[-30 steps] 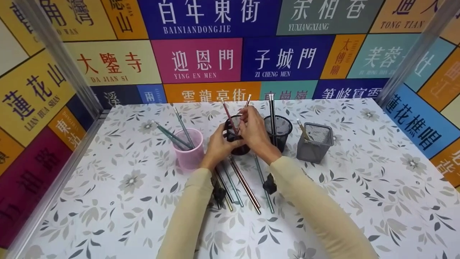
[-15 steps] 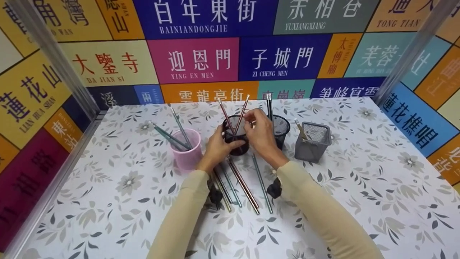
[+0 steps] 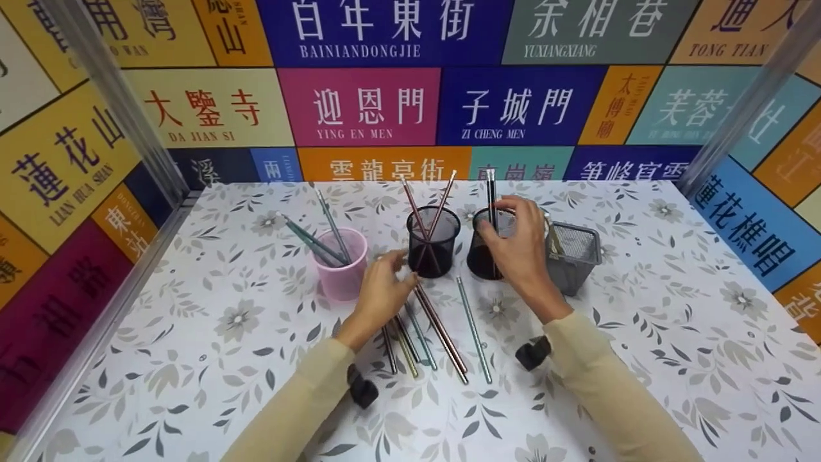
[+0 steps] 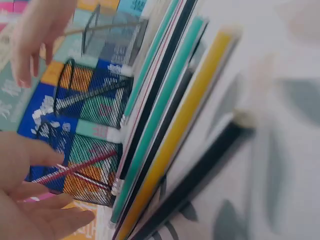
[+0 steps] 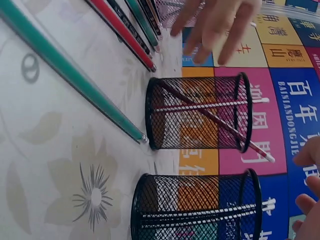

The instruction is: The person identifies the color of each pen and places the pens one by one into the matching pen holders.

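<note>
My left hand [image 3: 383,289] hovers with loosely bent fingers between the pink cup [image 3: 340,282] and the middle black mesh cup [image 3: 441,262], holding nothing. Two red pencils [image 3: 415,208] lean crosswise in that middle cup. Beside the second black mesh cup [image 3: 480,258] is my right hand [image 3: 523,247], partly covering it in the head view. Its fingers [image 5: 307,197] look spread and apart from the pencils in the right wrist view. Two black pencils [image 5: 200,216] stand in this cup. Several loose pencils, including a green one [image 3: 474,330] and a yellow one [image 4: 185,120], lie on the table.
Green pencils [image 3: 311,240] stand in the pink cup. At the right a grey square mesh holder [image 3: 577,266] contains a yellowish pencil [image 3: 554,240], partly behind my right hand. A patterned wall panel [image 3: 359,106] rises behind the floral-covered table [image 3: 224,359].
My right hand has left the red pencil in the middle cup and moved right to the second black cup. My left hand has let go of the middle cup and drawn back toward me.
</note>
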The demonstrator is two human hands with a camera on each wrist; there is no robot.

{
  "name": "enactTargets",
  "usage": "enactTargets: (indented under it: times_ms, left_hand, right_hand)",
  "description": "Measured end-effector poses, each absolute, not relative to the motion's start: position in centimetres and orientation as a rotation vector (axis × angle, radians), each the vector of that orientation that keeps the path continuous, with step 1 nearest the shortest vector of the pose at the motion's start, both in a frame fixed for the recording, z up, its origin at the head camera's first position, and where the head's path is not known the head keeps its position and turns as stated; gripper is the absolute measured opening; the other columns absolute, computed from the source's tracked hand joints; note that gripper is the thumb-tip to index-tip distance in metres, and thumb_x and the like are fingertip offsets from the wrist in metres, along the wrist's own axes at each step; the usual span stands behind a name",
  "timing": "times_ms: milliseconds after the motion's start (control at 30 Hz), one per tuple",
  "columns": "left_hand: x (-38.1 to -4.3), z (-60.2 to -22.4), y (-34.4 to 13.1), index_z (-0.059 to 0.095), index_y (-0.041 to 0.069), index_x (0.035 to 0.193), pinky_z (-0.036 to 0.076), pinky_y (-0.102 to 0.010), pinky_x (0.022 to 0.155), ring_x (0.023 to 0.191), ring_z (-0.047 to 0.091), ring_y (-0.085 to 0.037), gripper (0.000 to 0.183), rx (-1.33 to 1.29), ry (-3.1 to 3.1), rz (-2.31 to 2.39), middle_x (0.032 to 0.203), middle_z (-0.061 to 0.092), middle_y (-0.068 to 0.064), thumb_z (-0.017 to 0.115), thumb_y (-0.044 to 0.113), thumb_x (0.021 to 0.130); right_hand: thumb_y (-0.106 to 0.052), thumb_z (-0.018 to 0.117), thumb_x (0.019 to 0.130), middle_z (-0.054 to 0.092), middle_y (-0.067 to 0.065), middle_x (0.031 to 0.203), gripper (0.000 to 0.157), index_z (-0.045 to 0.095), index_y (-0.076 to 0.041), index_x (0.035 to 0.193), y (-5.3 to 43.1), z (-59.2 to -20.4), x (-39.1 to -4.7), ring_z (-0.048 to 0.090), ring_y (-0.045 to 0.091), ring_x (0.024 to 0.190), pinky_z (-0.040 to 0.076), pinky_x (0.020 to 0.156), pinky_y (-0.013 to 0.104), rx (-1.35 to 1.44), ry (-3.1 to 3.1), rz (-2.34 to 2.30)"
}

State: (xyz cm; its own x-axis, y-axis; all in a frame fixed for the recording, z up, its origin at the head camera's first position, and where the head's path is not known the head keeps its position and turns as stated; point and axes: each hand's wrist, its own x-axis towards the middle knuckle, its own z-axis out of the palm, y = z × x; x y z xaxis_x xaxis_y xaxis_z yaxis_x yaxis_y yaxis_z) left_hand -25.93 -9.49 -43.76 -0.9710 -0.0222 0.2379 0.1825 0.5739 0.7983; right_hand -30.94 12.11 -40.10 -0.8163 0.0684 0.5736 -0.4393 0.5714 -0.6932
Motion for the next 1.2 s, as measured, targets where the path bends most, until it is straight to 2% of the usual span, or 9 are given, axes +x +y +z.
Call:
enactTargets:
  times_ms: [100, 200, 400, 500, 633, 733, 933, 1100, 1200]
  left_hand:
    - [-24.6, -43.7, -10.1, 0.068, -0.001, 0.115, 0.059, -0.041, 0.083, 0.092, 0.072, -0.029, 0.031, -0.107, -2.571, -1.304, 0.101, 0.076, -0.016, 0.066, 0.002, 0.085]
    - [-23.4, -43.8, -10.8, 0.071, 0.003, 0.104, 0.058, -0.038, 0.073, 0.080, 0.071, -0.025, 0.022, -0.041, -2.601, -1.216, 0.088, 0.075, -0.011, 0.063, 0.003, 0.084]
    - [-21.6, -44.6, -12.4, 0.065, 0.009, 0.083, 0.054, -0.040, 0.065, 0.068, 0.063, -0.023, 0.002, 0.083, -2.713, -1.014, 0.074, 0.069, -0.007, 0.065, 0.010, 0.082]
    - [-21.2, -45.1, -12.9, 0.060, 0.011, 0.070, 0.049, -0.036, 0.057, 0.059, 0.057, -0.019, 0.014, 0.106, -2.795, -0.992, 0.064, 0.063, -0.003, 0.066, 0.014, 0.082]
    - [-20.9, -45.4, -13.1, 0.046, 0.016, 0.055, 0.036, -0.029, 0.048, 0.050, 0.044, -0.016, 0.035, 0.117, -2.887, -0.968, 0.052, 0.045, 0.003, 0.067, 0.017, 0.083]
    - [-20.9, -45.4, -12.9, 0.045, 0.016, 0.056, 0.040, -0.033, 0.050, 0.053, 0.046, -0.018, 0.037, 0.118, -2.922, -0.925, 0.053, 0.044, 0.002, 0.068, 0.018, 0.084]
    - [-21.3, -45.2, -12.3, 0.057, 0.008, 0.063, 0.054, -0.047, 0.066, 0.064, 0.060, -0.027, 0.027, 0.132, -2.958, -0.837, 0.069, 0.065, -0.014, 0.070, 0.021, 0.083]
    - [-21.5, -45.3, -12.5, 0.055, 0.011, 0.059, 0.054, -0.044, 0.067, 0.064, 0.055, -0.024, 0.030, 0.178, -2.988, -0.878, 0.069, 0.063, -0.011, 0.070, 0.021, 0.083]
    - [-21.5, -45.2, -12.7, 0.053, 0.012, 0.059, 0.053, -0.041, 0.065, 0.064, 0.054, -0.023, 0.028, 0.182, -2.993, -0.914, 0.068, 0.061, -0.010, 0.069, 0.017, 0.081]
  right_hand:
    - [-0.014, 0.074, 0.086, 0.052, 0.016, 0.143, 0.045, 0.057, -0.001, 0.126, 13.0, -40.0, -30.6, 0.043, 0.032, 0.137, 0.033, 0.115, 0.047, 0.272, -2.333, 1.276]
    - [-0.018, 0.076, 0.086, 0.043, 0.014, 0.153, 0.059, 0.049, -0.003, 0.137, 13.6, -40.3, -30.5, 0.036, 0.031, 0.145, 0.030, 0.120, 0.047, 0.277, -2.424, 1.301]
    - [-0.030, 0.080, 0.085, 0.021, 0.012, 0.167, 0.088, 0.030, -0.009, 0.154, 14.6, -41.3, -30.8, 0.021, 0.034, 0.153, 0.022, 0.125, 0.054, 0.277, -2.618, 1.287]
    - [-0.033, 0.080, 0.084, 0.013, 0.011, 0.169, 0.097, 0.021, -0.011, 0.158, 15.0, -41.9, -31.0, 0.017, 0.036, 0.155, 0.020, 0.125, 0.057, 0.263, -2.677, 1.292]
    - [-0.034, 0.081, 0.083, 0.014, 0.013, 0.168, 0.102, 0.017, -0.011, 0.159, 15.3, -42.5, -31.3, 0.017, 0.036, 0.154, 0.020, 0.125, 0.056, 0.243, -2.682, 1.310]
    - [-0.035, 0.081, 0.083, 0.016, 0.015, 0.166, 0.104, 0.015, -0.012, 0.159, 15.4, -42.8, -31.6, 0.021, 0.038, 0.152, 0.022, 0.124, 0.056, 0.200, -2.681, 1.344]
    - [-0.034, 0.080, 0.084, 0.024, 0.020, 0.163, 0.106, 0.009, -0.013, 0.160, 15.3, -43.3, -32.2, 0.029, 0.038, 0.149, 0.026, 0.124, 0.051, 0.039, -2.678, 1.467]
    - [-0.032, 0.080, 0.083, 0.034, 0.025, 0.158, 0.108, 0.007, -0.012, 0.159, 15.1, -43.8, -32.6, 0.034, 0.039, 0.146, 0.028, 0.124, 0.047, -0.046, -2.657, 1.532]
    - [-0.036, 0.081, 0.082, 0.034, 0.028, 0.157, 0.108, 0.007, -0.014, 0.159, 15.1, -44.2, -32.6, 0.034, 0.041, 0.146, 0.028, 0.123, 0.050, -0.070, -2.667, 1.494]
